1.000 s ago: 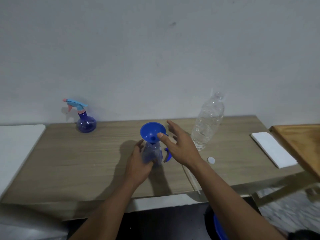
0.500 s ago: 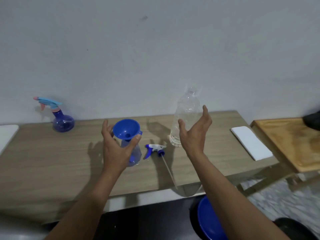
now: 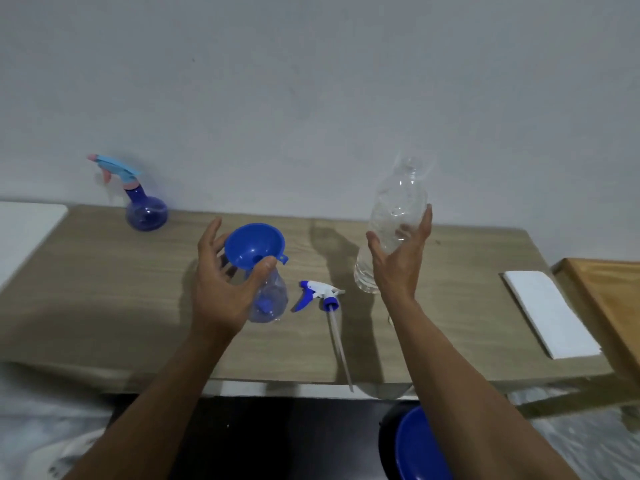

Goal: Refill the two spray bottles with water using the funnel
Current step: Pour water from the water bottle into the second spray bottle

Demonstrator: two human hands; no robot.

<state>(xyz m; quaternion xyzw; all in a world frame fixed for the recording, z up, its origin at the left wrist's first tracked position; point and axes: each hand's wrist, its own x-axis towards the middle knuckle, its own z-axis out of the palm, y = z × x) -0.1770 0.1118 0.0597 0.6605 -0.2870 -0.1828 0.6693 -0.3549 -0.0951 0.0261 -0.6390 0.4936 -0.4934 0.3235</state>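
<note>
Standing upright near the middle of the table [image 3: 104,289], the open spray bottle [image 3: 272,299] carries the blue funnel [image 3: 254,245] in its neck. Its clear body shows a blue patch low down, and you cannot read a water level in it. Its sprayer head [image 3: 318,294] lies just to the right, with the dip tube pointing toward the near edge. The clear water bottle [image 3: 394,220] stands upright further right; its top is blurred and its fill cannot be told. The second spray bottle [image 3: 145,209], blue with its trigger head on, sits well apart at the back left by the wall.

You have bare tabletop in front of the bottles and between them. A white cloth [image 3: 550,317] lies near the right end, beside a wooden board [image 3: 609,299]. A blue basin [image 3: 415,445] sits below the near edge.

Your left hand [image 3: 221,285] curls round the open spray bottle under the funnel, thumb in front and fingers behind. Your right hand [image 3: 398,261] is raised palm-in at the water bottle, with its fingers straight and together and its thumb spread wide. The bottle stands between them, and you cannot tell whether they press it.
</note>
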